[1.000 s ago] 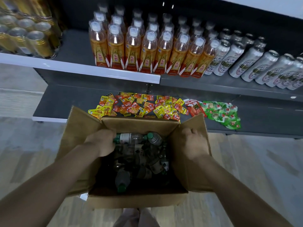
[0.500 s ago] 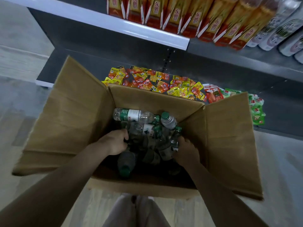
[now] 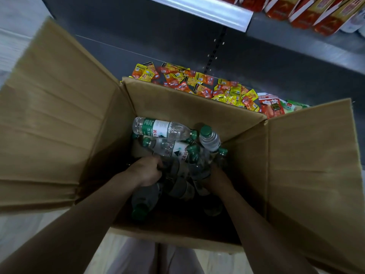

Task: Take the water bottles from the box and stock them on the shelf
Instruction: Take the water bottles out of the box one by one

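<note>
water bottles lie piled in the box, snack packets on the shelf behind.

Pale wood-grain floor shows at the upper left and along the bottom. Dark grey shelving fills the top of the frame, its white edge strip catching light.

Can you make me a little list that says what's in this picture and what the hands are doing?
place: a shop aisle, seen from above
box: open cardboard box, flaps spread out
inside the box: a jumble of clear water bottles with green caps, lying on their sides
left hand: left hand deep in the box, fingers curled around a bottle
right hand: right hand also down among the bottles; its grip is hidden
low shelf behind the box: orange and yellow snack packets
upper shelf: orange-labelled drink bottles
</note>
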Tool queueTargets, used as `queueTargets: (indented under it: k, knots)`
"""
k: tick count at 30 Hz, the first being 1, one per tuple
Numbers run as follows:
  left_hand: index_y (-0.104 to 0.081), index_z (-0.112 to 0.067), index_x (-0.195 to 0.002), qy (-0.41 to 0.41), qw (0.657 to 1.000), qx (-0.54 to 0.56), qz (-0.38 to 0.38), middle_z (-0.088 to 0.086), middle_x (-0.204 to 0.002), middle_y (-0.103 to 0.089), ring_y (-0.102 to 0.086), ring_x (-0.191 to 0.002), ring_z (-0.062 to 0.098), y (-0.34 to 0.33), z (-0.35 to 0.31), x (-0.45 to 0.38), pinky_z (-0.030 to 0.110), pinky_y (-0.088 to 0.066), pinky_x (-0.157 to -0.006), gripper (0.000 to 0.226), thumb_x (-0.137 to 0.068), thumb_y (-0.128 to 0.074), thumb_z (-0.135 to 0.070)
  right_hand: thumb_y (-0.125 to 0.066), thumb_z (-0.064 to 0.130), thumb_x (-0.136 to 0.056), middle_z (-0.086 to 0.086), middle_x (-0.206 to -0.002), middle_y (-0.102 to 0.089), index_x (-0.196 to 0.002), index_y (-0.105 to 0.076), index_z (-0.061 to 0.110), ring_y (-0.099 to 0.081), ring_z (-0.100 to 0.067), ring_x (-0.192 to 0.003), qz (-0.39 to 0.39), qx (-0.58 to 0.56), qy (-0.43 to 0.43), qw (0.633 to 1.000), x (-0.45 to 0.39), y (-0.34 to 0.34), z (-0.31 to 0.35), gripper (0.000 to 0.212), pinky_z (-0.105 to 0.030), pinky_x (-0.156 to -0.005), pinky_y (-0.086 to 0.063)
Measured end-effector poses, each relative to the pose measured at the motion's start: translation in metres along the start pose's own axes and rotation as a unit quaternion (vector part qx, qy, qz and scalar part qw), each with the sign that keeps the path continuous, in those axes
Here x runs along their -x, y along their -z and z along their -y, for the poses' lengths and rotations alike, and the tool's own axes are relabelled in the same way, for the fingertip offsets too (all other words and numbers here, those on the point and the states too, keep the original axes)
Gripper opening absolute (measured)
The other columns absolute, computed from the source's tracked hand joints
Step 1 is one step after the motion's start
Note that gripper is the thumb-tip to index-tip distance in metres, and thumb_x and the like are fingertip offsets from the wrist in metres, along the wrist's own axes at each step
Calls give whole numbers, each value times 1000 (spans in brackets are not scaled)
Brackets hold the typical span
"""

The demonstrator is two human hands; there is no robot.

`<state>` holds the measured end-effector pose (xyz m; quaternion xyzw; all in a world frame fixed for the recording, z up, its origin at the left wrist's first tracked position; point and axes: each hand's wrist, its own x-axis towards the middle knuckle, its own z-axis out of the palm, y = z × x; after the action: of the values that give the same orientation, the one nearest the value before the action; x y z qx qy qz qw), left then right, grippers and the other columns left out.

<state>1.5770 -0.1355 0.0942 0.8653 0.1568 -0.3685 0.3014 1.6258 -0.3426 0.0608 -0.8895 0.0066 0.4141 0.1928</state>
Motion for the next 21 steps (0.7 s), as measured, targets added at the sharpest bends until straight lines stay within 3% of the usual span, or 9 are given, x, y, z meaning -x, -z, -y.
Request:
queueTargets:
  k: [4,8,12,16,19,21]
  knots:
    - [-56,-9,-109,2,1000,5,-14,13,-118,-59,-54,-110,28,-2,0,-5,26,-41,-82,22,-89,-51,-14,-75,36,-71,-8,-142,-45,-139,-39,18,-45,-28,-128,-7,-4,7,1000,-7,-4,0,78,-41,-106,-39]
    - [-57,-11,-110,2,1000,13,-19,11,-120,-59,-54,-111,25,0,1,-4,25,-41,-84,22,-89,-52,-15,-72,31,-78,-12,-140,-47,-138,-41,12,-45,-28,-128,-14,-21,-8,1000,-2,0,9,70,-34,-104,-38]
    - [-57,-9,-113,11,1000,6,-5,10,-122,-57,-53,-113,25,4,1,5,26,-42,-89,25,-89,-51,-14,-69,28,-81,-13,-136,-50,-132,-42,8,-48,-30,-124,-44,-49,-24,998,9,6,15,61,-35,-101,-39]
    - [-61,-4,-110,8,1000,-5,3,12,-119,-61,-55,-111,24,8,-8,21,26,-43,-87,24,-91,-49,-12,-67,19,-82,-17,-119,-59,-117,-50,5,-57,-30,-110,-70,-93,-13,993,30,20,18,41,-28,-84,-43]
    - [-63,-4,-99,-1,1000,-12,23,12,-108,-61,-57,-108,25,13,-16,37,26,-42,-79,18,-92,-47,-9,-66,16,-83,-11,-104,-63,-112,-48,10,-59,-19,-83,-53,-85,-16,995,44,34,25,35,-18,-60,-43]
    - [-55,-15,-87,-6,1000,-16,20,7,-97,-54,-56,-98,20,18,-21,48,23,-36,-74,12,-93,-46,-10,-68,19,-79,-8,-102,-62,-113,-47,12,-59,-21,-85,-58,-75,-8,996,54,46,34,40,-20,-65,-46]
